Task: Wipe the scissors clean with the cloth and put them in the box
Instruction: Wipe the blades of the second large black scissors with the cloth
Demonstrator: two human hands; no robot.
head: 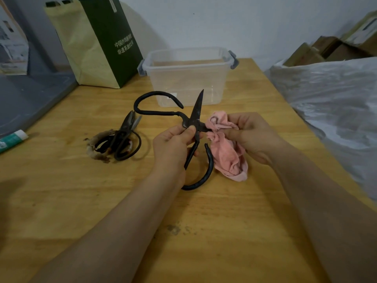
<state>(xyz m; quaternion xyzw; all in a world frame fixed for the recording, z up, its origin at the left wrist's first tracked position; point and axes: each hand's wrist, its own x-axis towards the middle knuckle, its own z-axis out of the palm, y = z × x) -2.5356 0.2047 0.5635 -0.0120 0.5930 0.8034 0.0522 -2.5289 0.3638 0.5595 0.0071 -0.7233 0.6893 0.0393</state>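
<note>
My left hand (173, 144) pinches large black iron scissors (195, 111) at the pivot, above the wooden table. The scissors are spread wide: one blade points up toward the box, the other runs right into the cloth. My right hand (251, 135) grips a crumpled pink cloth (226, 148) wrapped around that second blade. The cloth's loose end hangs down onto the table. A clear plastic box (187, 78) with grey latches stands open just behind the scissors. More dark scissors (120, 139) lie in a pile to the left of my left hand.
A green and cream paper bag (98, 43) stands at the back left beside the box. A small tube (12, 139) lies at the table's left edge. A crinkled white plastic sheet (330, 103) covers things off the right edge. Cardboard boxes (334, 48) sit behind it.
</note>
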